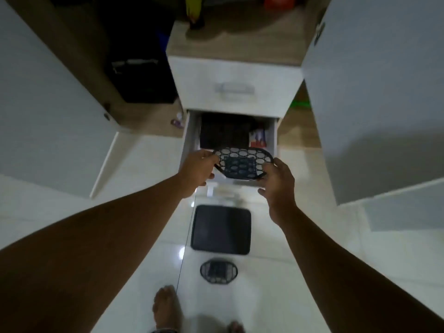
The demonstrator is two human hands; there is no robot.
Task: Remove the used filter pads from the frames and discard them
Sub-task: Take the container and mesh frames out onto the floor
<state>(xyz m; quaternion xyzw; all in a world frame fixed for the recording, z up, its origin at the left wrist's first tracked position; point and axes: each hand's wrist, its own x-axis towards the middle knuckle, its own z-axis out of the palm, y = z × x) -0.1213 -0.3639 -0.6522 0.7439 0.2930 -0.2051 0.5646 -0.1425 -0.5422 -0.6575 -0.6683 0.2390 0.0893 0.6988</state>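
Frame (249, 153), black, oval, pierced with round holes: you hold it between both hands, over the front edge of the open drawer (189, 143). Left hand (198, 173): fingers curled over the frame's left rim, thumb closing from below, pinching that edge. Right hand (280, 182): thumb laid on the right rim, the other fingers curled beneath it; blur hides whether they touch the underside. Filter pad (240, 165), dark, squarish: seated in the middle of the frame, between your two thumbs and clear of every fingertip. Tray (221, 228), black, rectangular with rounded corners: flat on the white tiled floor (295, 272), just below your hands. Second frame (218, 271), smaller in view, with a dark pad inside: on the floor just beyond the tray, nearer your bare foot (165, 306).
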